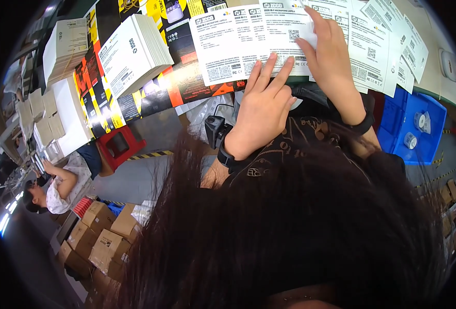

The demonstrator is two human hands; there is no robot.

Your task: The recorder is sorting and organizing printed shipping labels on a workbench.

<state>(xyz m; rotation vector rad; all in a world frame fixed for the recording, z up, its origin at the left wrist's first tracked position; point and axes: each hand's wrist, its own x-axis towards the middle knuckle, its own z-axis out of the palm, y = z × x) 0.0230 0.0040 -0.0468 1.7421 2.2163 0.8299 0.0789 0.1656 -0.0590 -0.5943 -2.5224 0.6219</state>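
Dark hair (289, 232) fills the near part of the view, from six o'clock up to the middle. Just above it, the left hand (261, 110) lies flat with its fingers straight and close together, the fingertips pressing on the lower edge of a white printed sheet (233, 49). It grips nothing. A black band sits on that wrist. At one o'clock from it, the right hand (328, 54) is also open, fingers stretched out and resting on the next sheet (284, 26) in the row, thumb spread to the side.

The sheets lie fanned in an overlapping row across twelve o'clock, reaching from under both hands out toward two o'clock.

At ten o'clock a stack of white cards (135, 51) rests on black and orange flat cartons (104, 98). A blue bin (418, 123) holding small rolls sits at three o'clock. Farther off, at eight o'clock, another person (57, 188) sits beside brown boxes (99, 237).
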